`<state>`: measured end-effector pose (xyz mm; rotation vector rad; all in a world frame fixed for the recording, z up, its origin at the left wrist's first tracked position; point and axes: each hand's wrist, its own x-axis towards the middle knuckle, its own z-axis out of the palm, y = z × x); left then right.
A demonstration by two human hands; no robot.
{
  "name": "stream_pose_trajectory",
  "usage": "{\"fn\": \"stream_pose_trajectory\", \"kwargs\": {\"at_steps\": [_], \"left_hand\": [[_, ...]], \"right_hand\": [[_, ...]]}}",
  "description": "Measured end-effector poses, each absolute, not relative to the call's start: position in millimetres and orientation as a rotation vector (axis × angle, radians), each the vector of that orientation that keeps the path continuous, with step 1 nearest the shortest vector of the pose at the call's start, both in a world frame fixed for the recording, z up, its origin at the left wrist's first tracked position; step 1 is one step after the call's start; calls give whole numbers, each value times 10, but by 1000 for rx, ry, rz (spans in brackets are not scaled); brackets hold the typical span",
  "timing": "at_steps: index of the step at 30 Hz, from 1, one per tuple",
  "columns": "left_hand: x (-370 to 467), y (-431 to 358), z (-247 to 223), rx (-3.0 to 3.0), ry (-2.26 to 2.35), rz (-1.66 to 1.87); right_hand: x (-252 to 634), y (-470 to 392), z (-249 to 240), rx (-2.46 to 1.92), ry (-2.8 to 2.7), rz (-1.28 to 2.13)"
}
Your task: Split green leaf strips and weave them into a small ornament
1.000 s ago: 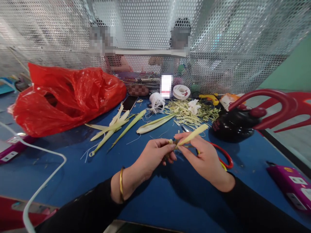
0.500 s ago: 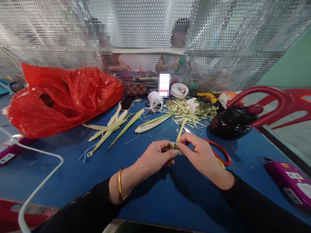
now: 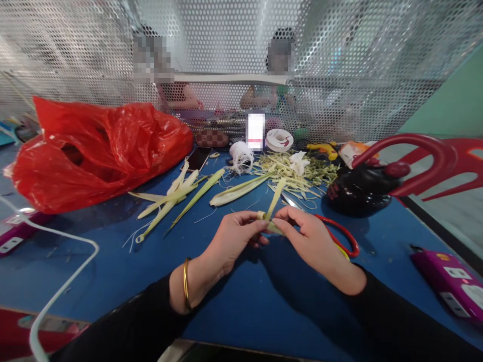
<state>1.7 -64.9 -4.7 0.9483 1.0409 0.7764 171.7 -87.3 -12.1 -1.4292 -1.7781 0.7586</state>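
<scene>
My left hand (image 3: 236, 239) pinches a pale green leaf strip (image 3: 275, 196) near its folded, curled end. My right hand (image 3: 307, 241) grips the same piece from the right, thumb and fingers closed on it. One length of the strip stands up between the hands. Behind the right hand lie scissors with red handles (image 3: 349, 239), partly hidden by it. Long pale leaves (image 3: 166, 206) lie to the left, and another broad leaf (image 3: 239, 192) lies beyond the hands. A heap of cut green scraps (image 3: 283, 168) is farther back.
A red plastic bag (image 3: 113, 151) fills the back left, near a phone (image 3: 198, 159). White thread (image 3: 241, 157) and a white spool (image 3: 279, 140) stand at the back. A black teapot (image 3: 358, 193) and purple power strip (image 3: 449, 281) are right; a white cable (image 3: 68, 281) crosses left.
My left hand has shifted slightly left. More of the strip shows between the hands, its upright part standing farther left, and a small curled loop is now visible.
</scene>
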Motion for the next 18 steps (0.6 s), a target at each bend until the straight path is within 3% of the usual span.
{"fn": "stream_pose_trajectory", "kwargs": {"at_steps": [8, 18], "left_hand": [[-47, -578, -19, 786, 1007, 813], [-54, -586, -28, 845, 1000, 783]], "right_hand": [[1968, -813, 127, -1435, -1732, 1087], [1870, -854, 95, -1132, -1202, 1336]]}}
